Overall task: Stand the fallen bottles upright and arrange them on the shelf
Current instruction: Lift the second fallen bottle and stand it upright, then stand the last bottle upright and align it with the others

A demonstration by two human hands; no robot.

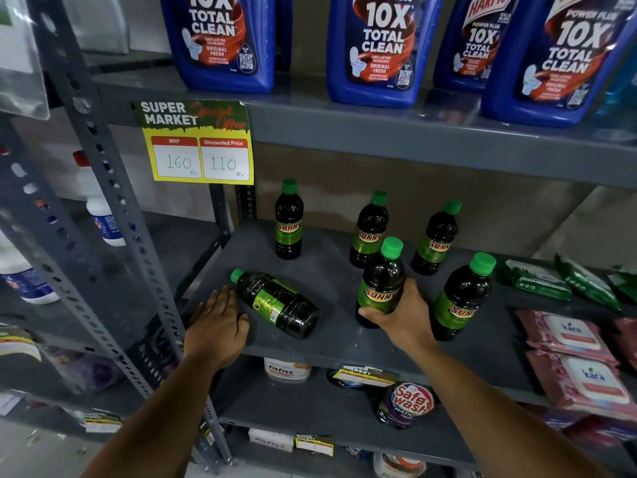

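Head view, shelf: the grey metal shelf (331,343) is carrying six dark bottles with green caps; five are standing and one is lying down.
Head view, fallen bottle: the fallen bottle (275,302) is lying on its side near the shelf's front left corner, its cap pointing back-left toward the upright post and its base toward the front edge.
Head view, left hand: the left hand (218,327) is resting flat at the front left edge, fingers spread and holding nothing, just beside the fallen bottle's neck; it seems to be getting placed to scoop that bottle up by the neck end.
Head view, right hand: the right hand (400,317) is wrapping around the lower half of a standing bottle (381,282) near the front edge, probably steadying it or sliding it into line.
Head view, other bottles: a bottle (462,298) is standing just right of the held one; three more (289,220) (368,231) (436,239) are standing unevenly spaced toward the back edge.
Head view, remaining work: judging by the layout, one bottle is awaiting lifting, and the loose group needs straightening.
Head view, neighbours: green packets (537,279) are lying along the right side, leaving the left part free for the row.
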